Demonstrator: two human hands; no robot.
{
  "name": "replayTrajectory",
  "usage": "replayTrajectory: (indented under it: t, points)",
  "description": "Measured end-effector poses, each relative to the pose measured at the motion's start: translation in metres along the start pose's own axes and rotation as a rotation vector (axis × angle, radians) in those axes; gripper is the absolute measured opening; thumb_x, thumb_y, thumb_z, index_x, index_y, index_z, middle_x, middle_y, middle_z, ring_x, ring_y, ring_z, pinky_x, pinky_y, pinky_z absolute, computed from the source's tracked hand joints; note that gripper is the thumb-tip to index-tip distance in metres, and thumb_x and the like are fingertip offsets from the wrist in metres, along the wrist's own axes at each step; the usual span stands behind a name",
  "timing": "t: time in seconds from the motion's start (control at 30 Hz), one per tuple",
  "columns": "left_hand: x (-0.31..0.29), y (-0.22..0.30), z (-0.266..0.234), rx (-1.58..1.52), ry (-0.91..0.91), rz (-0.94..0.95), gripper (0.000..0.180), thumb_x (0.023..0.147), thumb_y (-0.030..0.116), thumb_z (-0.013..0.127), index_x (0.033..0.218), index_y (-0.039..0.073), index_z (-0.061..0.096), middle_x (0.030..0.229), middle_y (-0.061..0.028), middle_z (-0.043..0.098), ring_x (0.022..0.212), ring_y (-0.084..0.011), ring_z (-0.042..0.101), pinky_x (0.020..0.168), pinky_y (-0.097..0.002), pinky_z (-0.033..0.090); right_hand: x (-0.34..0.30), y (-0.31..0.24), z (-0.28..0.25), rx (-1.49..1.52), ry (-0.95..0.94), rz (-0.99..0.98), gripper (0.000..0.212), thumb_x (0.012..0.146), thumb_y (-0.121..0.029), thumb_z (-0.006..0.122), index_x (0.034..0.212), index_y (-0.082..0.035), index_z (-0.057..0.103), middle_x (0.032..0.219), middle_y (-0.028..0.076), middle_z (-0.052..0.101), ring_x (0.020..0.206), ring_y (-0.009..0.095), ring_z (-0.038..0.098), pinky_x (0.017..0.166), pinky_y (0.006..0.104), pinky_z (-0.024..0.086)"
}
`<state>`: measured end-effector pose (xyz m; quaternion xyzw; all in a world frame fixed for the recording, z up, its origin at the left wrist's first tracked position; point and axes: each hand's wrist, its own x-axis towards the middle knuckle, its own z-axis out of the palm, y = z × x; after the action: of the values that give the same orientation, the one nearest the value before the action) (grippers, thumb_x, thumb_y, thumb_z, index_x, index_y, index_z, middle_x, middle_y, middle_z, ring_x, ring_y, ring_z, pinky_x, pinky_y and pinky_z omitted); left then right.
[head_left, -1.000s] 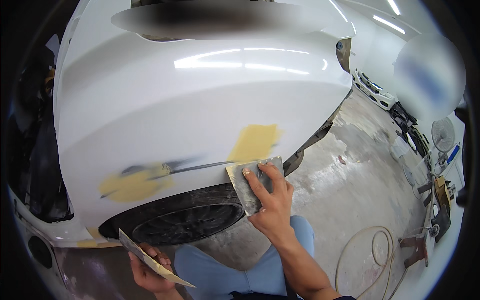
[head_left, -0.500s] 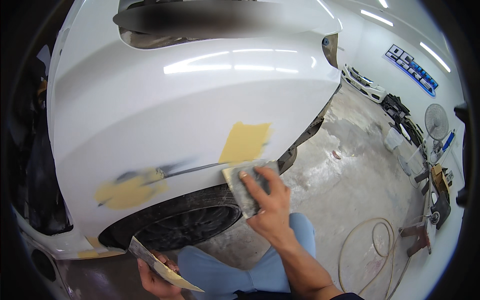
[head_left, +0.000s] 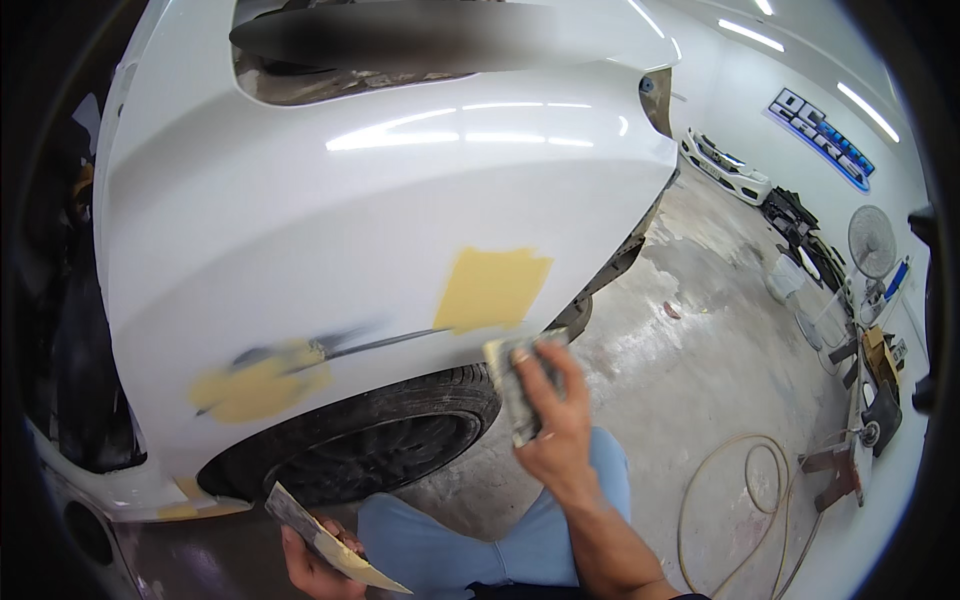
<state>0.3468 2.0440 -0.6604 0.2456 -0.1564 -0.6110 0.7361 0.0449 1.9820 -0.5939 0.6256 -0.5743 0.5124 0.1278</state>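
Note:
My right hand (head_left: 556, 430) grips a flat grey filler spreader (head_left: 510, 390) with a yellowish edge, fingers laid over its face. It is just beside the fender edge, above the right side of the black wheel (head_left: 380, 445). My left hand (head_left: 312, 574) holds a thin grey plate (head_left: 320, 535) smeared with yellow filler, low in front of the wheel. On the white car panel (head_left: 380, 230) sits a roughly square yellow filler patch (head_left: 492, 290). Another, rounder filler patch (head_left: 258, 387) lies to its left, with a dark scrape (head_left: 385, 341) running between them.
A coiled hose (head_left: 735, 455) lies on the concrete floor (head_left: 650, 400) to the right. Along the right wall stand a fan (head_left: 872, 242), a white bumper (head_left: 725, 170) and a cluttered bench (head_left: 845, 470). My knees are bent beneath my hands.
My right hand has drawn the spreader right and slightly down, off the square patch. That patch now reaches a little farther right with a fuller lower edge. The left hand has barely shifted.

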Motion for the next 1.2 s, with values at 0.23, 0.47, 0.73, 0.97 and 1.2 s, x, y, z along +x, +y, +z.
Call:
replayTrajectory:
  t: [0.23, 0.47, 0.73, 0.97, 1.2]
  points:
    - [-0.009, -0.006, 0.004, 0.012, 0.031, 0.034, 0.039, 0.114, 0.041, 0.042, 0.113, 0.007, 0.06, 0.088, -0.0085, 0.064, 0.06, -0.0204, 0.067, 0.052, -0.0322, 0.059, 0.096, -0.022, -0.049, -0.1, -0.129, -0.107, 0.074, 0.074, -0.003, 0.08, 0.14, -0.034, 0.071, 0.13, 0.014, 0.056, 0.122, 0.035, 0.062, 0.097, 0.0511, 0.046]
    - [-0.013, 0.002, -0.01, 0.158, -0.04, 0.072, 0.042, 0.113, 0.046, 0.043, 0.112, 0.008, 0.061, 0.086, -0.0058, 0.064, 0.058, -0.0196, 0.066, 0.051, -0.0341, 0.057, 0.1, -0.035, -0.034, -0.114, -0.181, -0.048, 0.076, 0.07, 0.0, 0.079, 0.137, -0.035, 0.072, 0.129, 0.013, 0.053, 0.113, 0.031, 0.061, 0.091, 0.0469, 0.046]
    - [-0.016, 0.004, -0.019, 0.102, 0.114, 0.025, 0.044, 0.113, 0.047, 0.042, 0.112, 0.008, 0.063, 0.087, -0.0059, 0.066, 0.059, -0.0192, 0.065, 0.051, -0.0346, 0.055, 0.056, -0.024, 0.005, -0.125, -0.127, -0.096, 0.081, 0.063, -0.002, 0.084, 0.135, -0.037, 0.073, 0.127, 0.012, 0.049, 0.12, 0.036, 0.057, 0.084, 0.0494, 0.046]
    - [-0.017, 0.0, -0.021, 0.113, 0.001, 0.044, 0.045, 0.113, 0.046, 0.043, 0.114, 0.006, 0.064, 0.09, -0.0076, 0.069, 0.059, -0.0206, 0.067, 0.049, -0.0346, 0.056, 0.004, -0.026, -0.016, 0.023, -0.427, 0.056, 0.082, 0.068, -0.002, 0.082, 0.139, -0.04, 0.07, 0.131, 0.012, 0.051, 0.123, 0.034, 0.058, 0.09, 0.0475, 0.045]
    - [-0.021, -0.023, 0.004, -0.129, -0.153, -0.057, 0.044, 0.112, 0.032, 0.045, 0.145, 0.007, 0.06, 0.134, -0.0078, 0.073, 0.119, -0.0255, 0.071, 0.104, -0.0434, 0.056, 0.06, -0.012, -0.049, -0.024, -0.169, -0.017, 0.079, 0.072, 0.004, 0.078, 0.141, -0.033, 0.07, 0.133, 0.013, 0.056, 0.136, 0.041, 0.055, 0.099, 0.0542, 0.045]
